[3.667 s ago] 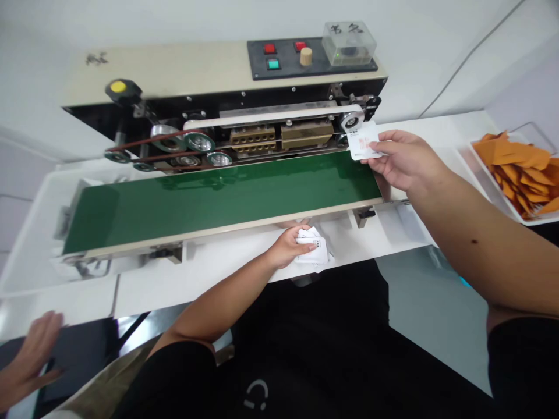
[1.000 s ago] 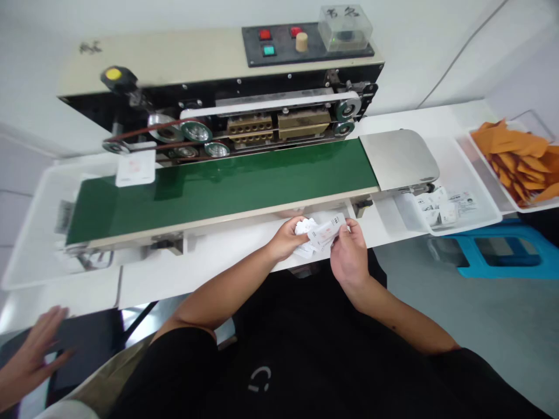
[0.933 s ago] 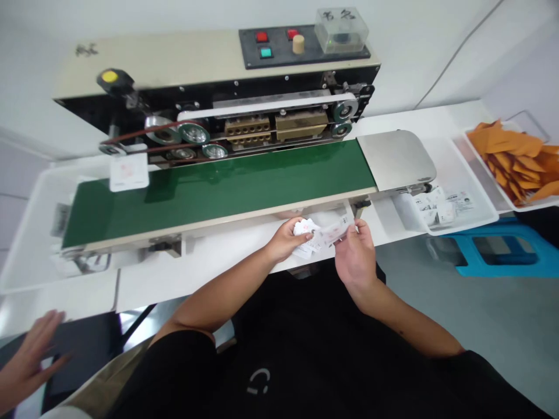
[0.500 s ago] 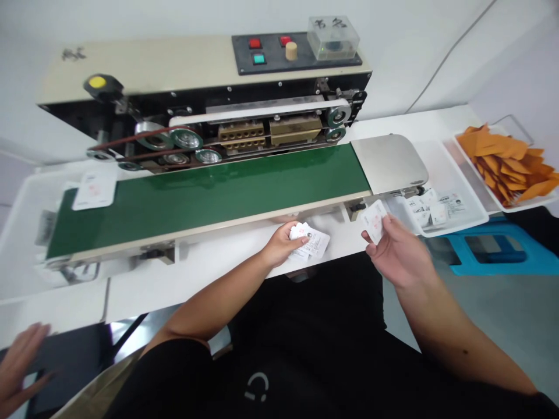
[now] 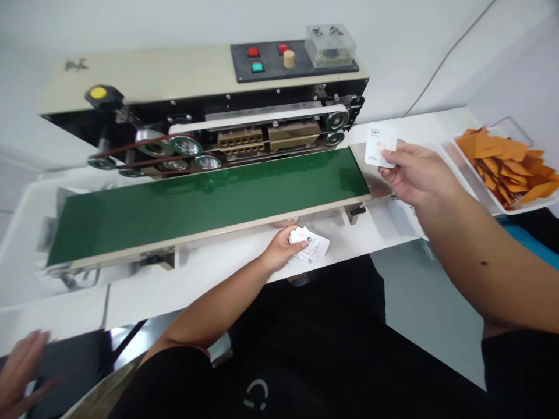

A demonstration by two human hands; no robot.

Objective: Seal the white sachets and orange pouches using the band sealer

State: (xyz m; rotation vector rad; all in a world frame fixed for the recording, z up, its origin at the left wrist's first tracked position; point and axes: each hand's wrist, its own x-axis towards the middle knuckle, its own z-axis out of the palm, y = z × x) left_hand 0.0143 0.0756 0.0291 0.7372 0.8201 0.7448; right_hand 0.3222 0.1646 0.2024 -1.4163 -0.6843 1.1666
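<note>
Right hand point(image 5: 417, 174): white packet point(image 5: 379, 145) is being pinched between fingers, just past the green conveyor belt's point(image 5: 209, 201) right end.
Left hand point(image 5: 283, 249): fingers are being clamped on a packet stack point(image 5: 313, 245).

Your white bench point(image 5: 187, 288) is carrying a band sealer point(image 5: 244, 137) along its back, with a white tray point(image 5: 26, 244) sitting at the sealer's left end, a tray of orange packets point(image 5: 530, 208) sitting past its right end, and white sachets point(image 5: 311, 245) lying just in front of it.

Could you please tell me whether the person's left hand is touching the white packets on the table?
Touching: the head view shows the left hand lying over the packets, holding them.
</note>
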